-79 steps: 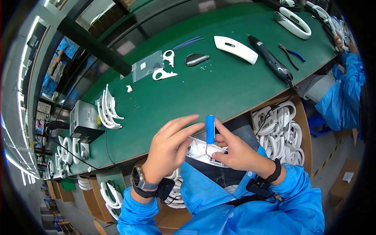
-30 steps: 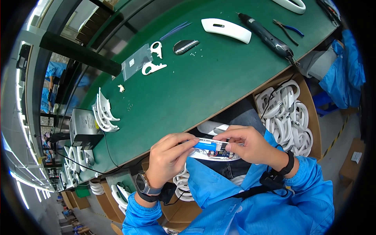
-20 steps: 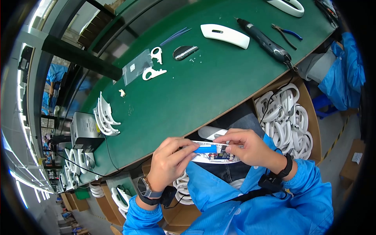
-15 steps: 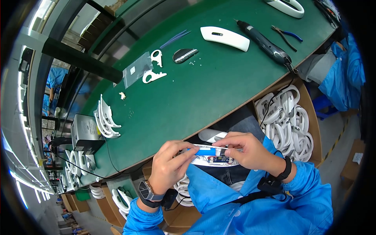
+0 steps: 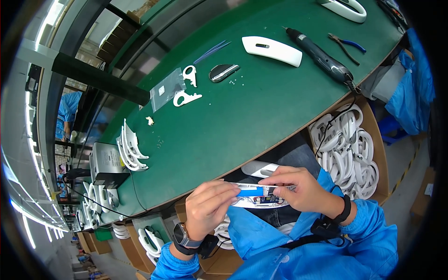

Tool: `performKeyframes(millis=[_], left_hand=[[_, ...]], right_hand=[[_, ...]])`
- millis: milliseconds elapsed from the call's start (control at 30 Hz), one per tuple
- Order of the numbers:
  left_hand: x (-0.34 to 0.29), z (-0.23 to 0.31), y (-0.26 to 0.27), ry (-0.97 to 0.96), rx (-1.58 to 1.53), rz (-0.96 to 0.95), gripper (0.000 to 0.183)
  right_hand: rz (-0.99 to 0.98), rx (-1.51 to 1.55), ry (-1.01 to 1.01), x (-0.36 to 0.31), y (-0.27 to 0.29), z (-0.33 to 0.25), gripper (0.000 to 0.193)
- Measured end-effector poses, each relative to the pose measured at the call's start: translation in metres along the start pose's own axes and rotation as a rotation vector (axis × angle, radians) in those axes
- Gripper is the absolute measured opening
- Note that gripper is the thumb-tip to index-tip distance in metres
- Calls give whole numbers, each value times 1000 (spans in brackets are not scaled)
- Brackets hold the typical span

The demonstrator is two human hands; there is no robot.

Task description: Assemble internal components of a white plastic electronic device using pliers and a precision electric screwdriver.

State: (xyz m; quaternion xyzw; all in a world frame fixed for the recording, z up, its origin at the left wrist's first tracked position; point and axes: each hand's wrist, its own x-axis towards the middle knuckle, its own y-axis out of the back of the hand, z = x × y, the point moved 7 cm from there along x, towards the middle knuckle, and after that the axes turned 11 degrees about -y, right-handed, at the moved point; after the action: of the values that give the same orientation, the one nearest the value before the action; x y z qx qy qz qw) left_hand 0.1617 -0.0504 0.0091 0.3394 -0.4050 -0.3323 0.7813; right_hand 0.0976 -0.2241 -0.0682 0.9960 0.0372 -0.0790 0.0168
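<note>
Over my lap, a white plastic housing [image 5: 246, 204] lies open side up, held between both hands. Inside it are a blue cylindrical battery [image 5: 250, 192] and a small circuit board [image 5: 266, 199] with thin wires. My left hand [image 5: 209, 209] pinches the housing's left end, its fingers over the edge by the battery. With thumb and fingertips, my right hand [image 5: 305, 189] grips the other end, beside the board. Just beyond the hands, at the bench edge, rests a white and grey handle-shaped part [image 5: 258, 168].
On the green bench [image 5: 219, 130] lie a black electric screwdriver [image 5: 322, 58], a white curved cover [image 5: 273, 51], pliers [image 5: 349, 45], a dark oval part [image 5: 223, 73] and a plastic bag [image 5: 167, 91]. Curved white shells [image 5: 128, 144] stand left. A cardboard box [image 5: 379, 140] of white parts sits right.
The view has shifted slightly, so the bench things sit a little lower and further right. Both hands keep hold of the housing; the right fingers have moved slightly over its edge.
</note>
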Motion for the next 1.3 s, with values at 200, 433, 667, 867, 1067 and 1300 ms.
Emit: performKeyframes(millis=[200, 433, 667, 867, 1067, 1300], left_hand=[[-3, -5, 0, 71, -95, 5, 21], [-10, -12, 1, 145, -183, 36, 15], [-9, -20, 1, 288, -255, 30, 14], [-5, -11, 0, 174, -171, -10, 18], [-4, 2, 1, 80, -53, 26, 22], [-9, 10, 4, -1, 73, 6, 27]], right_hand=[[-4, 17, 12, -2, -2, -1, 33], [20, 18, 53, -2, -4, -3, 32], [38, -20, 27, 1, -3, -5, 33], [45, -9, 46, 0, -2, -7, 33], [33, -11, 30, -2, -5, -8, 33], [30, -21, 40, -2, -6, -9, 32]])
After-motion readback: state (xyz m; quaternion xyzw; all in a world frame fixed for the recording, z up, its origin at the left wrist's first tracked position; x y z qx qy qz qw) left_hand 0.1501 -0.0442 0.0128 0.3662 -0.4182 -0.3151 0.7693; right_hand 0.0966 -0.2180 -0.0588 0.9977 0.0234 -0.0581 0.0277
